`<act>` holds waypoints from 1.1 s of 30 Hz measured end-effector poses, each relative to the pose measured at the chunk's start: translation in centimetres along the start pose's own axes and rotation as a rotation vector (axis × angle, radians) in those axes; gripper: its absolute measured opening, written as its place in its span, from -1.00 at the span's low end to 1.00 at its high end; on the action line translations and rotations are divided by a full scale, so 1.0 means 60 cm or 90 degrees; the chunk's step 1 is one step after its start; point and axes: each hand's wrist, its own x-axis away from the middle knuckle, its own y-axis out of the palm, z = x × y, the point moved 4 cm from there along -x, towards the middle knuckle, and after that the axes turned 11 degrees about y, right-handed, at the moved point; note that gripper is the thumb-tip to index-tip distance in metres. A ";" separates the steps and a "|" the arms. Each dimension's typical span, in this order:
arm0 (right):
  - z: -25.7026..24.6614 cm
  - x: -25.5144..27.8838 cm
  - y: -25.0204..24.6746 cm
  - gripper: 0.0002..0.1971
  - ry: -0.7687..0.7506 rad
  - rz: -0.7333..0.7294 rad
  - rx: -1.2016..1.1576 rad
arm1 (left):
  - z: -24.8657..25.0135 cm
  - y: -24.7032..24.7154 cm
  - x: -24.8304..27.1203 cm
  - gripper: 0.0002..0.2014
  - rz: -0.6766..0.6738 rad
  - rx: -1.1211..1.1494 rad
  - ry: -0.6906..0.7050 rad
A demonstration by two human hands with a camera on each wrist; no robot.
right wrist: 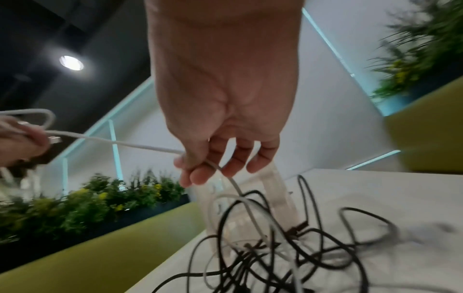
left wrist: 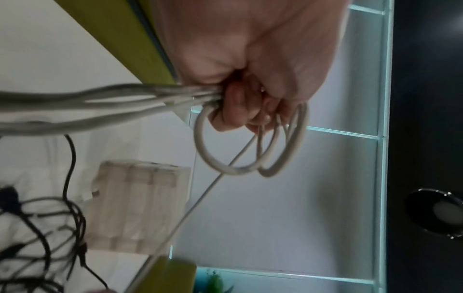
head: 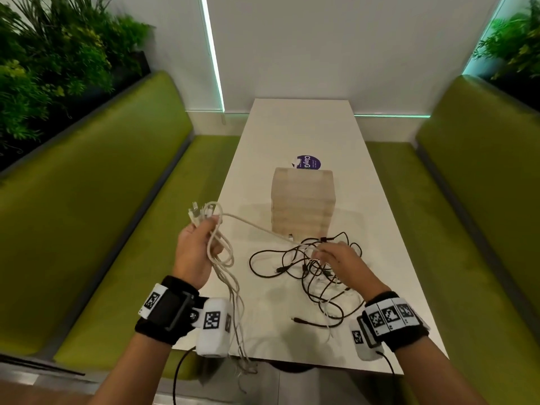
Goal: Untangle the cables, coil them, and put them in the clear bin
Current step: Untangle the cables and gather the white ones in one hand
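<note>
My left hand (head: pixel 204 229) is raised over the table's left edge and grips a bundle of white cables (head: pixel 222 252). Their loops (left wrist: pixel 250 164) stick out past the curled fingers (left wrist: pixel 235 115), and the tails hang down past the table's front edge. One white strand (head: pixel 257 228) runs taut to my right hand (head: pixel 323 252), which pinches it between thumb and forefinger (right wrist: pixel 198 168). Under the right hand lies a tangle of black cables (head: pixel 292 267) mixed with white ones on the white table (head: pixel 292 133). The pale translucent bin (head: pixel 302 200) stands just behind the tangle.
Green benches (head: pixel 102 206) (head: pixel 473 200) flank the narrow table. A purple round sticker (head: pixel 308 162) lies behind the bin. A loose black plug end (head: pixel 295 319) rests near the front edge. Plants (head: pixel 52 59) line the back of the left bench.
</note>
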 end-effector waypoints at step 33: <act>-0.051 -0.009 0.018 -0.82 -0.011 0.024 0.108 | -0.018 0.063 0.052 -0.84 -0.276 -0.103 -0.110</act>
